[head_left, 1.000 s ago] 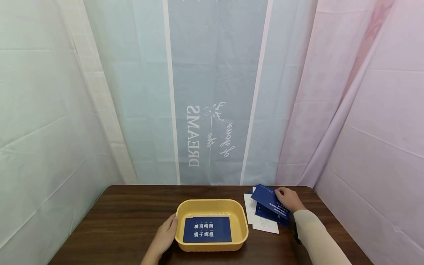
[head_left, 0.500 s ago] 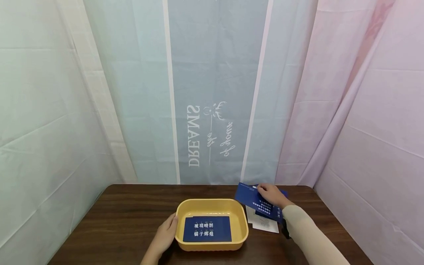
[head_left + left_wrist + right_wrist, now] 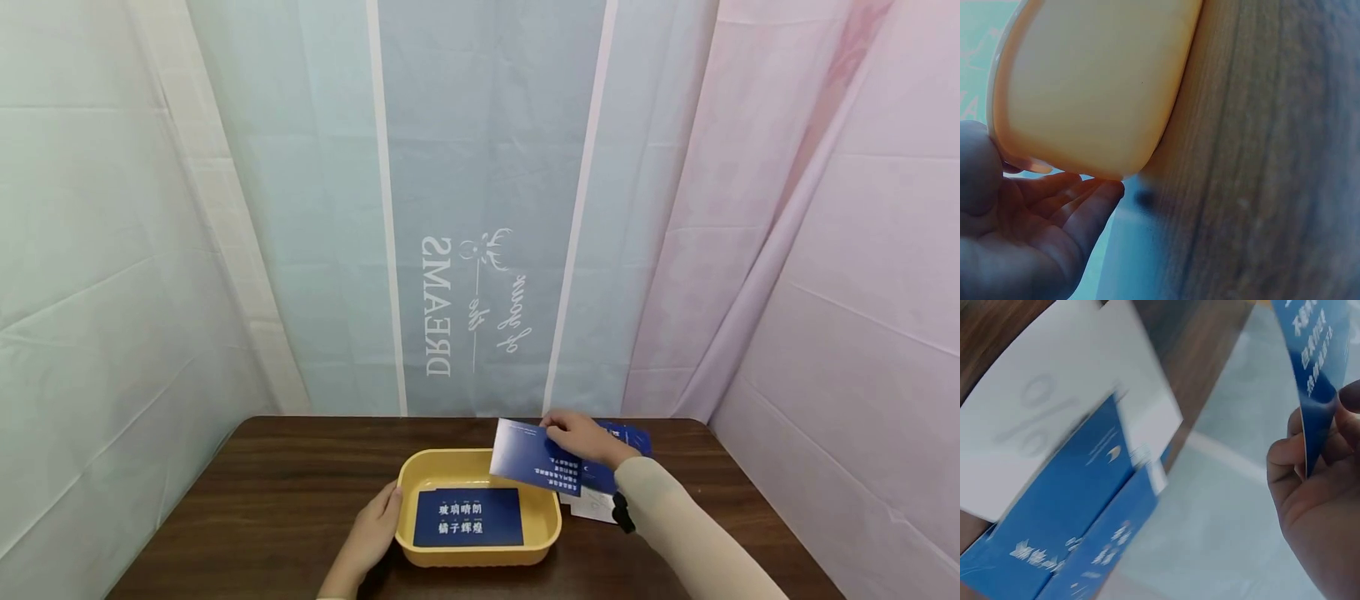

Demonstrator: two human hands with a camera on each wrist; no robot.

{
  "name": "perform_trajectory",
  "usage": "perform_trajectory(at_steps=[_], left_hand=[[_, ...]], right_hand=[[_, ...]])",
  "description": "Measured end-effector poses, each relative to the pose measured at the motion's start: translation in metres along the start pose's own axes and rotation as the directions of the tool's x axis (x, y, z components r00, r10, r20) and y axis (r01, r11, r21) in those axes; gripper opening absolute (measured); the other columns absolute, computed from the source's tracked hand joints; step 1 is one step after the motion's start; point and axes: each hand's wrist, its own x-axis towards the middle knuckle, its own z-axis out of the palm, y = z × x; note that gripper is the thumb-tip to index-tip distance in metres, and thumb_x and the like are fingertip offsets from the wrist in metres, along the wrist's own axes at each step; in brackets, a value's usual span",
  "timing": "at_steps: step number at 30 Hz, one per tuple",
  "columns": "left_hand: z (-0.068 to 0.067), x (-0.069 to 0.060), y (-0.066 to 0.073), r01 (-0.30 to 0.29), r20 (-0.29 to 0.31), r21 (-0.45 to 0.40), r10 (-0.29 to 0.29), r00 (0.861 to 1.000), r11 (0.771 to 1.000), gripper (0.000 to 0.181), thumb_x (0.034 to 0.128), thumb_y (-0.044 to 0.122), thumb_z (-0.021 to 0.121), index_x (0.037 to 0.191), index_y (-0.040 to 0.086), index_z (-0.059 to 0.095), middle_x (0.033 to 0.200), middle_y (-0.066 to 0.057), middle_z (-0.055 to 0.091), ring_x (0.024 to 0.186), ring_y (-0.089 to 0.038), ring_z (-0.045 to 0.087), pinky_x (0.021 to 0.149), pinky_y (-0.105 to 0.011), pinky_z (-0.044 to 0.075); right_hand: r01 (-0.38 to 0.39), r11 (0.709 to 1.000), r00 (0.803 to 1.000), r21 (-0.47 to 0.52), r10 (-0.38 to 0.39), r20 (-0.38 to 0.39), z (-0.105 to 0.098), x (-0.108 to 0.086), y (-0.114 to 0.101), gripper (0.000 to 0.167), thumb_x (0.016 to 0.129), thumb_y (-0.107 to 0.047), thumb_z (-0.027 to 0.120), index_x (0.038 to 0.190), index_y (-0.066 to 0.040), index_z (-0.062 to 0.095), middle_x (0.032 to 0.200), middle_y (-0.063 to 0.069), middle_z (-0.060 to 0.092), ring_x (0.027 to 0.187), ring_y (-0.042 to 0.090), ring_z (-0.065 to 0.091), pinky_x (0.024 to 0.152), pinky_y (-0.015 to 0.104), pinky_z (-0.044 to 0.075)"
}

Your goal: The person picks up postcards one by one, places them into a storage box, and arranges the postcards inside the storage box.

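Note:
A blue card with white print is pinched between the thumb and fingers of my right hand. It hangs tilted over the right back corner of a yellow plastic tray. Inside that tray lies another blue card with large white characters. My left hand grips the tray's left side; in the left wrist view its fingers lie against the outer wall. Beneath and beside my right hand are more blue cards and white cards, overlapping in a loose pile and partly hidden in the head view.
Everything stands on a dark wood table with rounded back corners. Behind it hangs a pale blue curtain with white lettering, and light cloth walls close off both sides.
My right hand has lifted a blue card off the pile and carried it left to above the tray. More of the pile is uncovered. The left hand and tray have stayed put.

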Motion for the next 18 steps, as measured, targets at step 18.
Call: perform_trajectory(at_steps=[18], left_hand=[[0.001,0.0,0.0,-0.001,-0.012,0.01,0.001,1.0,1.0,0.052,0.1107,0.033,0.037,0.143,-0.007,0.048,0.139,-0.028,0.053,0.13,-0.045,0.049,0.105,-0.062,0.039]], right_hand=[[0.178,0.979,0.946,-0.096,-0.143,0.29,0.019,0.006,-0.063,0.015,0.099,-0.015,0.053,0.096,-0.021,0.067,0.084,-0.01,0.065,0.071,0.01,0.06,0.065,0.03,0.051]])
